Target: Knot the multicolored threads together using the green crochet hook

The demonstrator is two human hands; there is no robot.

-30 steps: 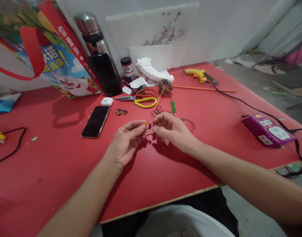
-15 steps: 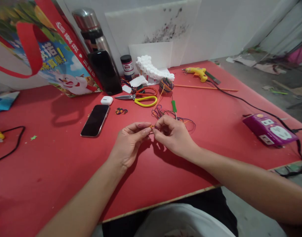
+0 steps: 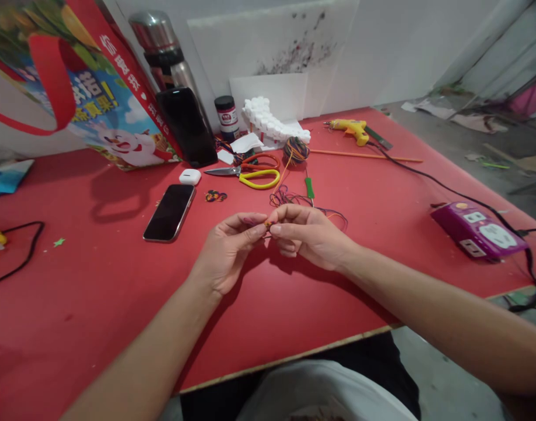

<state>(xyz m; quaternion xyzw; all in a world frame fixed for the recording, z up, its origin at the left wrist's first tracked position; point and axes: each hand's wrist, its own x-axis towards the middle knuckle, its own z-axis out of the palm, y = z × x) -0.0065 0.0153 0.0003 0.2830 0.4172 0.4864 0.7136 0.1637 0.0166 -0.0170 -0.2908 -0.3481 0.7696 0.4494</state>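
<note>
Between my two hands is a small piece of multicoloured yarn point(image 3: 268, 224), orange and dark, mostly covered by the fingertips. My left hand point(image 3: 232, 248) pinches it from the left with thumb and forefinger. From the other side my right hand point(image 3: 309, 237) pinches it too, its other fingers curled below. Loose strands of yarn point(image 3: 282, 196) lie just beyond the fingers and run back to a yarn ball point(image 3: 296, 151). A green-handled crochet hook or similar tool point(image 3: 310, 188) rests among the strands. Left of these is a small finished yarn piece point(image 3: 215, 196).
Behind the hands lie scissors point(image 3: 250, 171), a white earphone case point(image 3: 190, 176) and a phone point(image 3: 170, 213). Another phone point(image 3: 187, 127) leans against a thermos point(image 3: 156, 35) near a gift bag point(image 3: 127, 143). At right are a yellow glue gun point(image 3: 351, 128) and a purple power strip point(image 3: 478, 231).
My right hand's fingers have shifted around the yarn piece, with the thumb now straighter and the lower fingers showing underneath. The left hand keeps nearly the same pinch.
</note>
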